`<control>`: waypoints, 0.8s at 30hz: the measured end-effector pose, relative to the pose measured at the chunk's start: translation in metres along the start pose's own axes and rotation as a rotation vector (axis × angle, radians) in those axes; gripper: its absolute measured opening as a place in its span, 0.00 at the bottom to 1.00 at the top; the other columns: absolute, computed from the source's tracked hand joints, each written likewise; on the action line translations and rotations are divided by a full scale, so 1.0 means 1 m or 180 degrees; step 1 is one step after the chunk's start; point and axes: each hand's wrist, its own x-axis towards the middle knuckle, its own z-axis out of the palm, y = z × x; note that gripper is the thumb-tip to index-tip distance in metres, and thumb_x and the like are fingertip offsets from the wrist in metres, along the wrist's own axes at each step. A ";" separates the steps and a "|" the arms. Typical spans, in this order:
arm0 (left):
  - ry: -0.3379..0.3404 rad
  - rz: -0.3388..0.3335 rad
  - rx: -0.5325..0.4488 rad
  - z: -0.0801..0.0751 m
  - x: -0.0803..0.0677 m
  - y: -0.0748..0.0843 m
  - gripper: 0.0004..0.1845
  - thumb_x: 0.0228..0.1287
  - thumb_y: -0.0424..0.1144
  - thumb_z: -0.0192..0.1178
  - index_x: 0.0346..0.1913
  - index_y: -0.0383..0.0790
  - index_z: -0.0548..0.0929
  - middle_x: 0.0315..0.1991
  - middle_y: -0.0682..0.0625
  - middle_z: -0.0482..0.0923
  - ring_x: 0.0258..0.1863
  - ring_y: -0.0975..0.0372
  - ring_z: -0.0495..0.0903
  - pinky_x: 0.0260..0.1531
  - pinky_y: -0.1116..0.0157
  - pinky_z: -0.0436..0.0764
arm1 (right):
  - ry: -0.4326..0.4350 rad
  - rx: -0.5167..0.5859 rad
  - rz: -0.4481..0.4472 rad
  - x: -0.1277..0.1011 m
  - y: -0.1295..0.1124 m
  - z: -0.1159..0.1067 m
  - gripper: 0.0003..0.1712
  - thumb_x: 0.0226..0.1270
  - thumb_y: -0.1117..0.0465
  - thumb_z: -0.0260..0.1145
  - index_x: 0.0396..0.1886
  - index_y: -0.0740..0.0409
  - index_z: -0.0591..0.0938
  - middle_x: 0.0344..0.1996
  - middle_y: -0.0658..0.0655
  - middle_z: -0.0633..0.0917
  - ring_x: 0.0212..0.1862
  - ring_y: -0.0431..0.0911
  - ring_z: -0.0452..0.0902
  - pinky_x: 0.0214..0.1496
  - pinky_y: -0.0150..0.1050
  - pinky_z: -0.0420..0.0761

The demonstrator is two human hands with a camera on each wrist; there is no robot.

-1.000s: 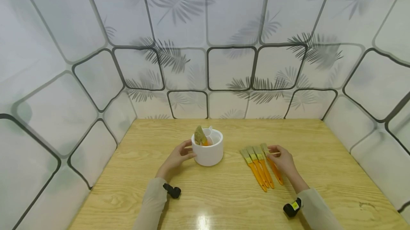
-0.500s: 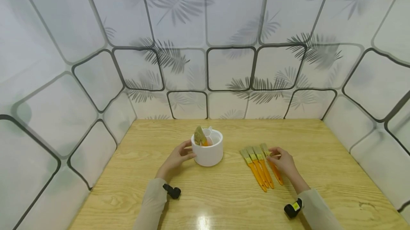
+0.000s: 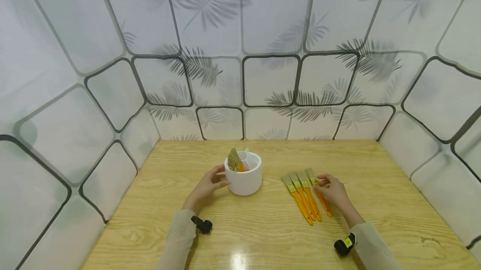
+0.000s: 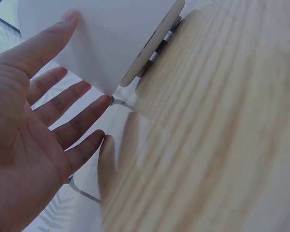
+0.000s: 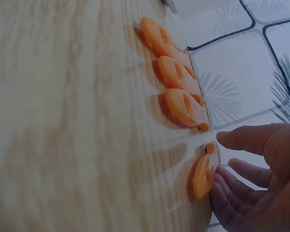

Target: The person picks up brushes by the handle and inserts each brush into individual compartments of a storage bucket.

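Observation:
My left hand (image 3: pixel 204 186) is at the left side of a round white container (image 3: pixel 245 183), fingers loosely spread around it. In the left wrist view the thumb lies against its wall. A tan-bristled brush (image 3: pixel 234 159) and a small white cup (image 3: pixel 245 156) stick up inside the container. On the right, my right hand (image 3: pixel 332 188) is over the rightmost orange-handled paintbrush (image 3: pixel 324 203), fingertips right at its metal band. In the right wrist view thumb and fingers are parted on either side of this brush. Three similar paintbrushes (image 3: pixel 302 197) lie side by side just left of it.
All of this stands on a light wood table (image 3: pixel 263 236). Patterned white panels (image 3: pixel 270 77) rise along its back and both sides. A black wrist camera (image 3: pixel 203 224) sits on the left sleeve, another camera (image 3: pixel 343 245) on the right sleeve.
My right hand has shifted very slightly to the right beside the rightmost paintbrush. The left hand, container and brushes stay where they were.

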 end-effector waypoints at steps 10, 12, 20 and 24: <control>-0.0097 0.0054 0.0008 0.001 -0.010 0.026 0.34 0.61 0.34 0.61 0.68 0.36 0.60 0.65 0.35 0.61 0.61 0.40 0.66 0.58 0.53 0.73 | -0.0017 -0.0044 0.0037 0.002 0.002 -0.001 0.24 0.58 0.63 0.67 0.52 0.72 0.74 0.38 0.67 0.79 0.41 0.60 0.77 0.36 0.44 0.82; -0.0094 0.0042 0.0013 0.000 -0.011 0.026 0.34 0.61 0.34 0.61 0.68 0.36 0.60 0.65 0.35 0.61 0.62 0.41 0.65 0.58 0.53 0.73 | -0.0028 -0.0041 0.0042 0.003 0.002 -0.001 0.25 0.58 0.63 0.67 0.52 0.72 0.74 0.38 0.67 0.79 0.41 0.59 0.77 0.36 0.43 0.82; -0.0088 -0.0016 -0.0027 0.000 -0.008 0.019 0.34 0.62 0.35 0.61 0.69 0.38 0.60 0.66 0.36 0.61 0.62 0.41 0.65 0.58 0.53 0.72 | -0.0095 -0.0088 0.0051 0.002 0.002 -0.002 0.24 0.57 0.63 0.68 0.50 0.73 0.75 0.36 0.66 0.80 0.37 0.54 0.76 0.34 0.43 0.80; -0.0025 -0.0001 -0.0034 0.000 -0.003 0.005 0.34 0.61 0.36 0.61 0.69 0.39 0.60 0.66 0.37 0.62 0.61 0.42 0.66 0.58 0.52 0.72 | -0.0094 -0.0156 0.0041 0.003 0.002 -0.003 0.23 0.57 0.62 0.68 0.49 0.72 0.75 0.34 0.64 0.80 0.35 0.53 0.76 0.34 0.44 0.80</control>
